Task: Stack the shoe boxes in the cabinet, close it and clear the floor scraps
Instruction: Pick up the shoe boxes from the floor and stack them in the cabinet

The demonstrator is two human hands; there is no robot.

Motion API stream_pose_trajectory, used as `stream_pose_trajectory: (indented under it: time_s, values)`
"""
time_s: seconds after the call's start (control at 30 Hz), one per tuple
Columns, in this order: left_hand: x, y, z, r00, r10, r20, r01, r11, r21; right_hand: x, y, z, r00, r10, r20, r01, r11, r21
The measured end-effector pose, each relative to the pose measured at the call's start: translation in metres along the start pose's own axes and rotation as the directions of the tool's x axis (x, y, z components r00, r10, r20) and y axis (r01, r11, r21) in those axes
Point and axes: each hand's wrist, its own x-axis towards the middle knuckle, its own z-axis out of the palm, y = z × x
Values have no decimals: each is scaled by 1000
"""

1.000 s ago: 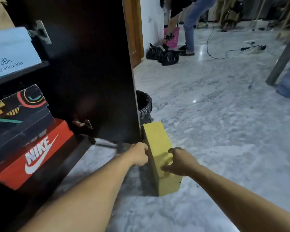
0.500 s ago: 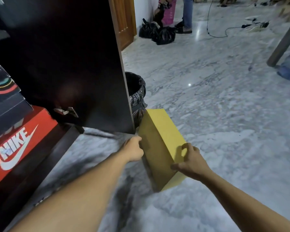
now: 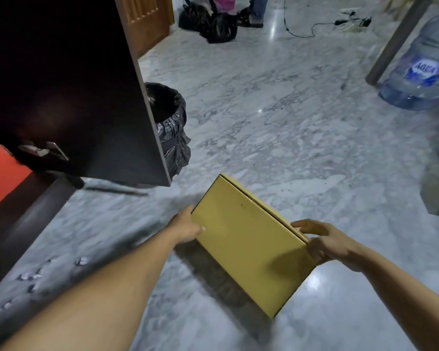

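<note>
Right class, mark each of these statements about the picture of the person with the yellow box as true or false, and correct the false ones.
1. Both hands hold the yellow box. True: the left hand is at its left end, the right hand at its right.
2. The cabinet door is closed. False: it stands open.
3. A lined bin stands behind the door. True.
4. The red box lies on the floor. False: it sits in the cabinet.
5. The water bottle is beside the bin. False: it is far right.
</note>
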Motion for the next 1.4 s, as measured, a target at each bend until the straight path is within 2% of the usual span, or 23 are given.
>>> stream_pose_trajectory:
  time_s: [0.17, 0.23, 0.33, 0.4, 0.5, 0.57, 0.67, 0.73, 0.77, 0.83, 0.9, 0.93, 1.0, 1.03, 1.07, 1.1, 1.17, 1.23, 1.4]
  values:
    - [3, -6, 12, 997, 8, -78, -9, 1000, -3, 9, 10, 0, 992, -24, -123, 36, 994, 103]
    - [2, -8, 13, 996, 8, -92, -12, 999, -41, 12, 10, -1, 985, 9, -175, 24, 982, 187]
    - [-2, -14, 16, 996, 7, -85, -18, 990, -137, 13, 7, -3, 991, 90, -102, -63, 968, 243]
    - [-4, -16, 17, 997, -15, -80, -4, 975, -224, 15, 6, -3, 985, 104, -136, -74, 975, 208]
    - [-9, -13, 12, 995, -73, -67, 43, 926, -376, 10, 0, -3, 967, 20, -253, 5, 996, 94]
    - [-15, -8, 7, 994, -111, -1, 94, 848, -522, 5, -4, -2, 930, -132, -344, 120, 991, -54]
    - [-15, -5, -3, 985, -167, 46, 148, 676, -722, -2, -2, 5, 818, -436, -375, 288, 875, -388]
    - [-13, -4, -8, 985, -143, 99, 164, 575, -802, -3, 9, 14, 746, -556, -367, 308, 776, -550]
    - [-14, -2, -9, 983, -129, 131, 182, 580, -794, -3, 14, 19, 727, -580, -368, 292, 745, -599]
    - [-18, 0, -10, 974, -110, 197, 219, 671, -709, -5, 22, 28, 737, -574, -358, 259, 728, -634]
    - [-21, 0, -10, 963, -131, 234, 253, 730, -635, -9, 26, 35, 761, -546, -350, 293, 770, -566]
    - [-22, -1, -10, 959, -148, 240, 269, 738, -619, -11, 27, 36, 781, -512, -357, 326, 822, -466]
    - [-26, -1, -9, 952, -159, 261, 289, 750, -595, -16, 28, 37, 838, -371, -401, 356, 927, -115]
    - [-28, -1, -8, 951, -158, 266, 290, 757, -586, -18, 29, 36, 881, -256, -398, 326, 938, 118]
    - [-30, -1, -7, 952, -153, 264, 284, 758, -586, -18, 31, 35, 927, -129, -353, 255, 907, 336]
    - [-31, 0, -5, 957, -142, 252, 271, 747, -607, -18, 31, 34, 959, -36, -280, 169, 868, 466]
    - [-35, 2, -1, 974, -129, 187, 224, 692, -686, -24, 30, 36, 987, 43, -154, 41, 866, 499]
    - [-39, 3, 4, 980, -163, 110, 193, 688, -699, -28, 28, 40, 992, 60, -114, 1, 882, 472]
    - [-53, 1, 7, 980, -195, 33, 160, 683, -713, -46, 14, 41, 985, -33, -168, 107, 884, 455]
